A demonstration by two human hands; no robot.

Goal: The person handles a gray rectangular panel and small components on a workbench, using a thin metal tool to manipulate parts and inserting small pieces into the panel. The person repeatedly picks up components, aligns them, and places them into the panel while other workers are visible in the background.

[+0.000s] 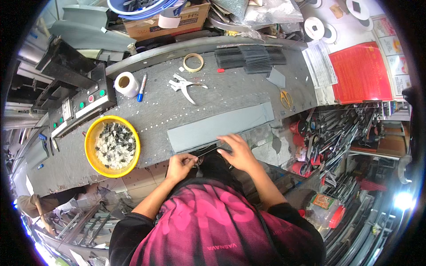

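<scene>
Just in front of the table's near edge, my left hand [178, 167] is closed in a pinch on one end of a thin strip [208, 152]. The strip slants up to the right, toward my right hand [238, 153]. That hand has its thumb and fingers apart around the strip's far end; whether they touch it I cannot make out. Right beyond both hands lies a long flat grey panel [217, 126], angled up to the right on the grey worktable [151, 119].
Left of the panel stands a yellow basket [90, 153] of small black and clear pieces. Farther back are hole-punch pliers [184, 88], a tape roll [193, 62], a white roll [127, 84], a blue marker [142, 88], black mesh pieces [255, 58] and yellow-handled scissors [285, 98]. Metal profiles [341, 133] crowd the right.
</scene>
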